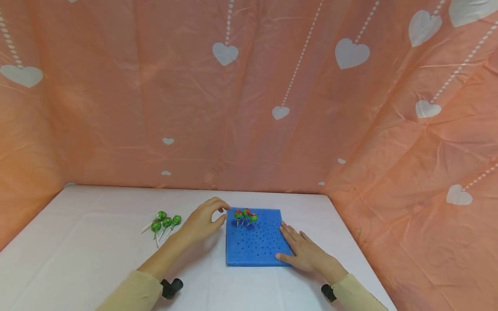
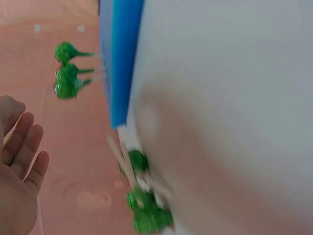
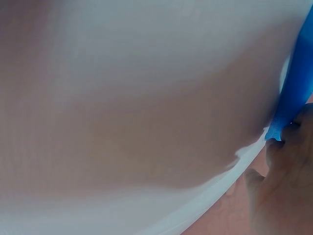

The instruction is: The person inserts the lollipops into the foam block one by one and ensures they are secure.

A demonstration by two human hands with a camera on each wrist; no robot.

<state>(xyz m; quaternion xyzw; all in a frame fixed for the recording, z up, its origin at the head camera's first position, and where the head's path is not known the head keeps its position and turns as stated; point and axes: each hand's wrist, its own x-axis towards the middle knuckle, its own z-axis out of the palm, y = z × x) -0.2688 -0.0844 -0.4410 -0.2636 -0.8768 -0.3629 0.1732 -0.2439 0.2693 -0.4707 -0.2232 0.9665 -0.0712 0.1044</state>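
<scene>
A blue foam block (image 1: 256, 255) dotted with small holes lies flat on the table. Three lollipops (image 1: 246, 212) in green and red wrappers stand upright by their white sticks near its back left corner. My left hand (image 1: 204, 220) hovers at the block's left edge, fingers loosely bent and holding nothing; the left wrist view shows those fingers (image 2: 30, 142) apart from the lollipops. With fingers spread, my right hand (image 1: 305, 252) rests on the block's right edge, thumb over its front right part. In the right wrist view, blue foam (image 3: 293, 93) shows beside that hand.
Several loose lollipops (image 1: 166, 222) with green wrappers lie in a cluster on the white table (image 1: 89, 259), left of my left hand. Orange sheeting with pale hearts (image 1: 225, 54) hangs behind the table and at both sides.
</scene>
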